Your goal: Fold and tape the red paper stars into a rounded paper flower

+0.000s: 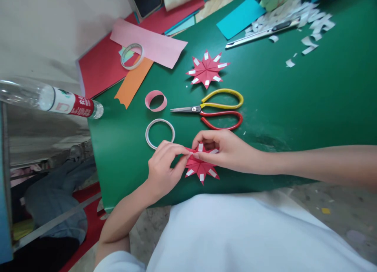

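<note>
A red folded paper star point(201, 167) with white tape pieces on its points lies at the near edge of the table, partly covered by both hands. My left hand point(165, 166) comes from the left and pinches the star's upper left point. Over the star's upper right reaches my right hand point(220, 148), its thumb and fingers closed on the paper beside that same point. Just beyond my hands are scissors point(196, 109) with one yellow and one red handle. A second red paper star point(207, 69), also bearing white strips, lies farther back.
Around the green table point(294, 99) are a white tape roll point(148, 134), a pink paper ring point(149, 103), another tape roll point(123, 60), pink paper point(150, 40) and orange paper point(134, 83). A utility knife point(259, 35) lies by white paper scraps point(316, 26). A plastic bottle point(70, 102) is at left.
</note>
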`<act>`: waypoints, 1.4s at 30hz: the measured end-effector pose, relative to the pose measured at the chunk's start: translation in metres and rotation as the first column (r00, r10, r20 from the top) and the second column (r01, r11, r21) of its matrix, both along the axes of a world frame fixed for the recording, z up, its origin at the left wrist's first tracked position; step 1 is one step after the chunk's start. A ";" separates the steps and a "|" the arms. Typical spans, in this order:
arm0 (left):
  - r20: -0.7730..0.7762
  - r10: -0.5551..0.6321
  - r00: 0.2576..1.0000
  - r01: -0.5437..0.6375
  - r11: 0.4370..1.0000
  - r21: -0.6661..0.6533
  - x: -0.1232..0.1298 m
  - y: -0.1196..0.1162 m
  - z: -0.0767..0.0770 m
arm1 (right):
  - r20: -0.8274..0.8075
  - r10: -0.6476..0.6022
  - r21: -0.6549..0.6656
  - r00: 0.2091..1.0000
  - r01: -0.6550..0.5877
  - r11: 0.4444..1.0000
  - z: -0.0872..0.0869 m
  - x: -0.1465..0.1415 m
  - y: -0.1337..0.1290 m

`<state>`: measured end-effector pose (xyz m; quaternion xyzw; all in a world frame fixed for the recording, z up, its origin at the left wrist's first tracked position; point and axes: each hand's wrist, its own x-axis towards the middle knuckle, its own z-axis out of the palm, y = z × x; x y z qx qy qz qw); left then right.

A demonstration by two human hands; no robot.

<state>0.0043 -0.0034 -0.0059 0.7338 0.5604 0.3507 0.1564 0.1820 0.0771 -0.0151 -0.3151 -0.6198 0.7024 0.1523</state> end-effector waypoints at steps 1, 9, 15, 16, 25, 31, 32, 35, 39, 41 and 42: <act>0.001 0.008 1.000 -0.008 1.000 -0.011 0.000 0.000 0.000 | 0.001 -0.005 0.002 1.000 0.005 1.000 0.000 0.000 0.000; 0.021 0.067 0.998 -0.065 0.995 -0.069 0.001 -0.002 0.001 | 0.008 -0.030 0.010 1.000 0.030 1.000 -0.002 0.000 -0.002; -0.018 0.091 0.996 -0.092 0.993 -0.069 0.003 -0.002 0.002 | -0.008 -0.040 0.042 0.999 0.040 0.998 -0.004 0.000 -0.004; -0.029 0.093 0.995 -0.095 0.993 -0.068 0.003 -0.002 0.002 | -0.011 -0.040 0.049 0.999 0.040 0.998 -0.004 0.000 -0.004; -0.107 0.090 0.990 -0.097 0.993 -0.068 0.003 0.000 0.001 | 0.022 -0.049 0.087 0.999 0.047 0.995 -0.005 0.000 -0.007; -0.147 0.040 0.988 -0.050 0.997 -0.067 0.000 0.002 -0.001 | 0.006 -0.061 0.084 0.998 0.060 0.995 -0.006 0.000 -0.008; -0.149 0.033 0.988 -0.043 0.997 -0.066 -0.001 0.002 -0.002 | 0.004 -0.063 0.080 0.998 0.062 0.995 -0.007 0.000 -0.008; -0.146 0.034 0.989 -0.046 0.996 -0.078 -0.001 0.002 -0.003 | 0.008 -0.065 0.081 0.998 0.064 0.995 -0.007 0.001 -0.009; -0.107 0.083 0.991 -0.095 0.989 -0.112 -0.002 0.000 -0.004 | 0.020 -0.046 0.124 0.999 0.044 0.991 -0.007 0.001 -0.009; -0.103 0.082 0.991 -0.095 0.988 -0.122 -0.003 0.000 -0.003 | 0.017 -0.038 0.142 0.999 0.035 0.989 -0.007 0.002 -0.008; -0.110 0.076 0.991 -0.089 0.989 -0.120 -0.003 0.000 -0.003 | 0.015 -0.036 0.148 0.999 0.033 0.988 -0.007 0.002 -0.008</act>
